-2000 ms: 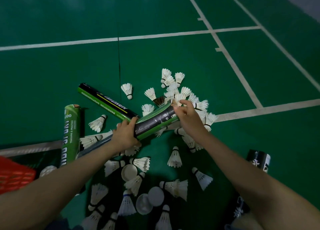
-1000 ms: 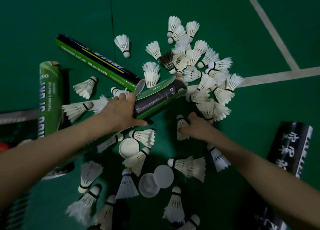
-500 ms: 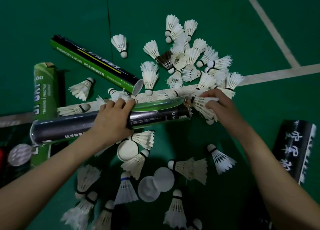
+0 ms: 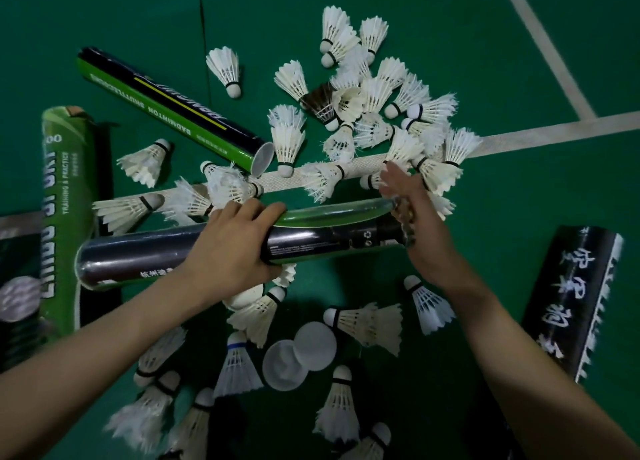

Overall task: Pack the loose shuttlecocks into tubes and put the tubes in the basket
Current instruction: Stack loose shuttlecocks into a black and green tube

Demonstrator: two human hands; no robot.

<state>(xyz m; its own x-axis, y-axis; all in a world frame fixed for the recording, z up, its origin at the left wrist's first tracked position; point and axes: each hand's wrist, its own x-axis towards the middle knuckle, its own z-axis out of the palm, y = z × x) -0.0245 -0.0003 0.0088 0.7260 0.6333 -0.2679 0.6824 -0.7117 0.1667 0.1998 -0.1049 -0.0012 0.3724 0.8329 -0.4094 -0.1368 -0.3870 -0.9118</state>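
Observation:
My left hand (image 4: 228, 248) grips the middle of a black and green tube (image 4: 329, 232) held level above the court floor, its open mouth to the right. My right hand (image 4: 415, 224) lies flat against that mouth, fingers spread, with nothing visible in it. Several white shuttlecocks (image 4: 374, 113) lie in a heap just beyond the tube. More loose shuttlecocks (image 4: 367, 321) are scattered below it. The basket is out of view.
An open green and black tube (image 4: 166, 109) lies at the upper left, a green tube (image 4: 65, 196) at the far left, a black tube with white characters (image 4: 575, 297) at the right. Two round white caps (image 4: 298, 355) lie on the floor. White court lines cross the green floor.
My right hand picked a shuttlecock from the floor, carried it to the tube's mouth and now presses flat against the opening. The tube has swung level in my left hand.

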